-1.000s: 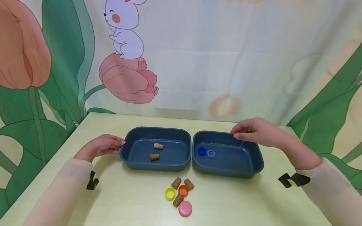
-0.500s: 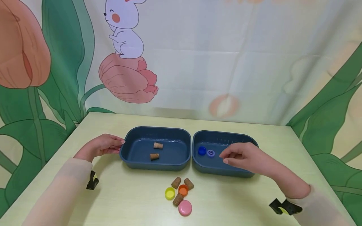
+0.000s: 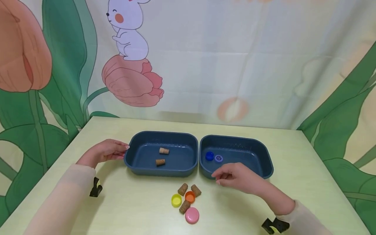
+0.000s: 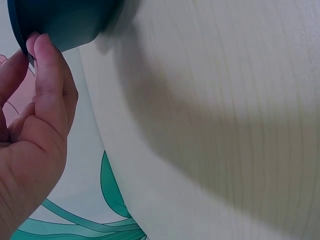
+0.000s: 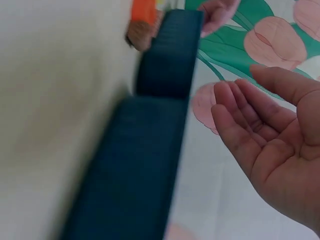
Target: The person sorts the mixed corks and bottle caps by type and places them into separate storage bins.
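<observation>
My left hand [image 3: 107, 151] pinches the rim at the left end of a dark blue tray [image 3: 180, 160]; the left wrist view shows its fingertips at the tray wall [image 4: 65, 22]. Two corks [image 3: 160, 162] lie in that tray. Over the front rim of a second blue tray [image 3: 249, 159] hovers my right hand [image 3: 239, 178], fingers loosely bent and holding nothing, as the right wrist view confirms. This tray contains a blue bottle cap [image 3: 210, 156] and a purple cap [image 3: 218, 158].
In front of the trays, several loose pieces cluster on the pale table [image 3: 126, 209]: corks [image 3: 182, 189], a yellow cap [image 3: 176, 200], an orange cap [image 3: 190, 197] and a pink cap [image 3: 192, 215]. A printed curtain [image 3: 191, 65] hangs behind the table.
My right hand has moved from the right tray's far rim, across that tray, toward its front edge and to the left. The left hand stays at its tray.
</observation>
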Demonstrator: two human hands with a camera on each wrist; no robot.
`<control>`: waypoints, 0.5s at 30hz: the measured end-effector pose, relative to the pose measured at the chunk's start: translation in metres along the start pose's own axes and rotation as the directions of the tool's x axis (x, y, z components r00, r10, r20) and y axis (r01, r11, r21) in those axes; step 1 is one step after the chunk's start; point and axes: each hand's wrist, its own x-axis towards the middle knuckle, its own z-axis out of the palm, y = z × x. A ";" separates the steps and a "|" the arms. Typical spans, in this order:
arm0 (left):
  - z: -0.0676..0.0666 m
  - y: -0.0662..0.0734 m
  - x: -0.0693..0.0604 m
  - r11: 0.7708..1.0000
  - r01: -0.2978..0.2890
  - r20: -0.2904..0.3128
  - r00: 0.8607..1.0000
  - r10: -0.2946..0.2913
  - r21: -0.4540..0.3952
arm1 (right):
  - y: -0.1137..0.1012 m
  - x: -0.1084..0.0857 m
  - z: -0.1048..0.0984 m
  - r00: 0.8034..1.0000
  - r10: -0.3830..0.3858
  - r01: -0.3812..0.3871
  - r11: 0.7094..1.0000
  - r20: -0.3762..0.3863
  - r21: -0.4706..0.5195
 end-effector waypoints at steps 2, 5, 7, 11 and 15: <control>0.000 -0.001 0.000 1.000 0.000 0.003 1.000 0.000 -0.001 | 0.003 0.004 0.009 1.000 0.006 -0.006 1.000 0.004 -0.020; 0.000 -0.001 -0.001 1.000 -0.005 0.006 1.000 0.005 -0.003 | 0.008 0.011 0.021 1.000 0.012 -0.011 0.998 0.013 -0.057; 0.000 -0.001 -0.001 1.000 -0.008 0.007 1.000 0.008 -0.003 | 0.011 0.017 0.029 1.000 0.011 -0.009 0.997 0.021 -0.082; -0.001 -0.003 0.000 1.000 -0.008 0.007 1.000 0.008 -0.002 | 0.015 0.026 0.042 0.999 0.014 -0.010 0.994 0.035 -0.110; -0.001 -0.005 0.002 1.000 -0.004 0.004 1.000 0.004 -0.004 | 0.017 0.033 0.052 0.998 0.035 -0.029 0.994 0.048 -0.103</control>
